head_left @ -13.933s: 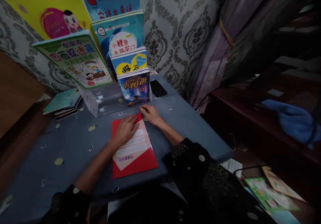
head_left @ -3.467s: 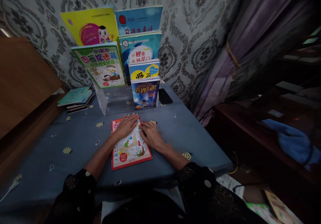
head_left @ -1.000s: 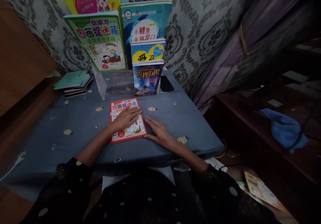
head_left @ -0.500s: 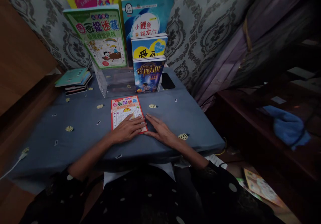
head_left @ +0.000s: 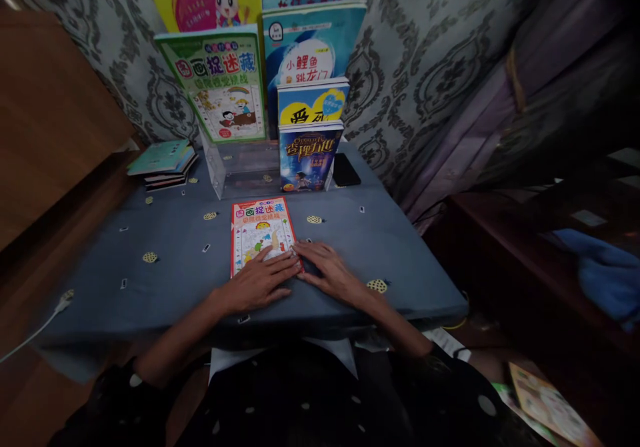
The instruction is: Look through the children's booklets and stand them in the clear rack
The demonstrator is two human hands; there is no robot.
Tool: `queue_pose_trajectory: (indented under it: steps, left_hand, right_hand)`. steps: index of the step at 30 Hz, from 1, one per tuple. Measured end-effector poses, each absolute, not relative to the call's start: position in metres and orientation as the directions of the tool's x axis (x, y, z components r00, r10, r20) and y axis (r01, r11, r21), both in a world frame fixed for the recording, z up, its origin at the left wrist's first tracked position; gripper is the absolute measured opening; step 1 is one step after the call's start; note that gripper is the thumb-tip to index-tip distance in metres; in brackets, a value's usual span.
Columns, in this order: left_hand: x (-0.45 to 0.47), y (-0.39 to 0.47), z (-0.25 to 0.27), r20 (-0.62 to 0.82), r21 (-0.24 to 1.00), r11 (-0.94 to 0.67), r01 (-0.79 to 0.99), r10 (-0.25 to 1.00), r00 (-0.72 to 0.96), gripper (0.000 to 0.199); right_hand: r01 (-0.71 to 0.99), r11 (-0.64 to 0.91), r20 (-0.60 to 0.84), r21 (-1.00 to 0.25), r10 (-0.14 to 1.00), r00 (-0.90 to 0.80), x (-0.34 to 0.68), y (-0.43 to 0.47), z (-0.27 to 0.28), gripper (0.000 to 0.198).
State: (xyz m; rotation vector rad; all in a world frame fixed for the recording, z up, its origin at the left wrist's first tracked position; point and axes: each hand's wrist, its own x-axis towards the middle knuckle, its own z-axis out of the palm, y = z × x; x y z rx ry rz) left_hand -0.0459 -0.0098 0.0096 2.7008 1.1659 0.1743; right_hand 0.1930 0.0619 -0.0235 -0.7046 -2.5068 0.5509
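A red-bordered children's picture book (head_left: 264, 227) lies shut and face up on the table, near its front edge. My left hand (head_left: 261, 280) rests flat across the lower part of the cover, fingers stretched towards the right, covering that part. At the book's lower right edge is my right hand (head_left: 330, 272), its fingers extended and fingertips touching or almost touching the edge. Both hands are open and grip nothing. The fingertips of the two hands come close together at this corner.
Behind the book, a clear acrylic stand (head_left: 245, 173) holds several upright books, including a green picture book (head_left: 227, 93) and a dark blue one (head_left: 307, 157). A black phone (head_left: 346, 169) lies beside it. Stacked books (head_left: 163, 160) sit left; a white cable (head_left: 63, 303) lies at the near-left edge.
The view has shifted, so everything sits further right and lower. My left hand has slid nearer to my body over the cover, uncovering more of its picture. My right hand stays by the book's edge.
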Motion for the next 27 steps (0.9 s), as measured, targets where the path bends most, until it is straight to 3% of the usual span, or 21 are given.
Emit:
queue_pose_trajectory:
  steps: [10, 20, 27]
  left_hand:
    - [-0.084, -0.001, 0.016, 0.012, 0.331, -0.603, 0.726, 0.772, 0.636, 0.058]
    - [-0.15, 0.055, 0.006, 0.049, 0.311, -0.327, 0.892, 0.943, 0.328, 0.06]
    - [-0.171, 0.08, -0.004, 0.116, 0.362, -0.221, 0.906, 0.975, 0.191, 0.065]
  right_hand:
    - [0.419, 0.787, 0.285, -0.454, 0.574, -0.768, 0.193, 0.06, -0.018, 0.048]
    - [0.429, 0.783, 0.265, -0.45, 0.576, -0.773, 0.193, 0.059, -0.015, 0.048]
    - [0.46, 0.78, 0.247, -0.425, 0.589, -0.77, 0.188, 0.063, -0.013, 0.046]
